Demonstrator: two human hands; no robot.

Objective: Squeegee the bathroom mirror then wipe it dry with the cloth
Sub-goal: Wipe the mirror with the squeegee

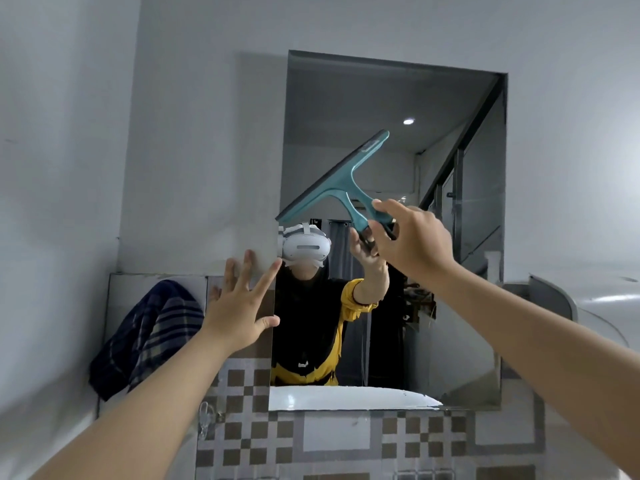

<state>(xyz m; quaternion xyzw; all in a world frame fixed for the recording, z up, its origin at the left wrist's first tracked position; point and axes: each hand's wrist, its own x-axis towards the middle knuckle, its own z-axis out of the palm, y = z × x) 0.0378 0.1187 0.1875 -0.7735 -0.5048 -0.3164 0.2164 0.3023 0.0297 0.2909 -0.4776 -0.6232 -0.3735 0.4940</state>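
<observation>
The bathroom mirror (450, 306) hangs on the wall ahead of me. A teal squeegee (341, 180) lies tilted against the glass in its upper middle, blade running from lower left to upper right. My right hand (412, 237) grips the squeegee's handle from the right. My left hand (242, 306) is held up with fingers spread at the mirror's left edge, holding nothing; I cannot tell whether it touches the wall. A dark blue plaid cloth (152, 334) hangs on the wall to the left of the mirror.
Checked brown and white tiles (249, 441) cover the wall below the mirror. A small clear hook (205, 415) sticks to the tiles at lower left. A white rounded fixture (568, 306) juts out at the right. The glass reflects a person in yellow and black.
</observation>
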